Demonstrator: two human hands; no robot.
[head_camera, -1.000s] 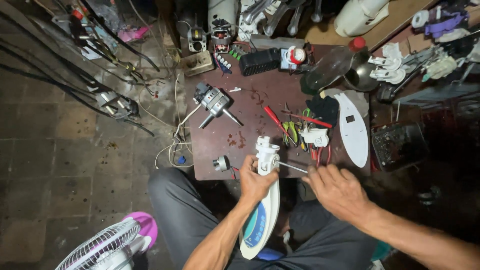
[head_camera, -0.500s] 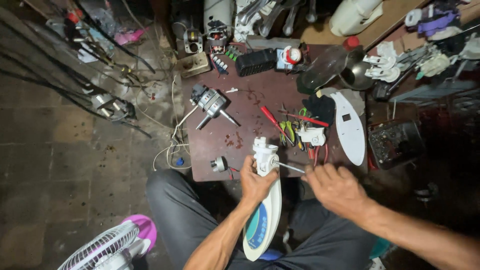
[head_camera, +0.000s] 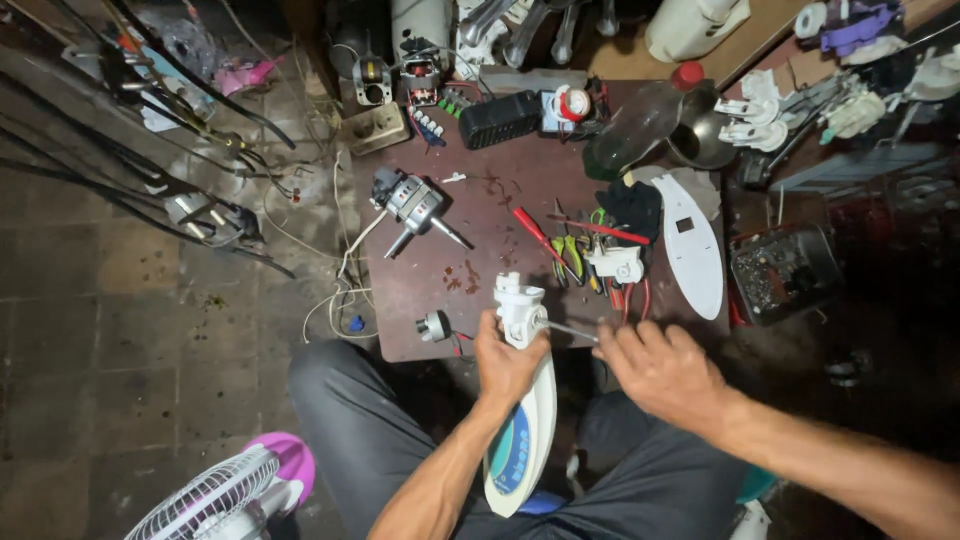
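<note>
Gripping the white iron (head_camera: 520, 420), left hand (head_camera: 508, 362) steadies it; right hand (head_camera: 660, 370) holds a screwdriver (head_camera: 572, 331)

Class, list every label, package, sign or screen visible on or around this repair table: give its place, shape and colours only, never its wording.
Blue oval label: on the white iron body that the left hand grips, near the bottom centre of the view.
Red and white round sticker: on a small part at the far edge of the table, beside a black ribbed block.
No screens or signs show.
</note>
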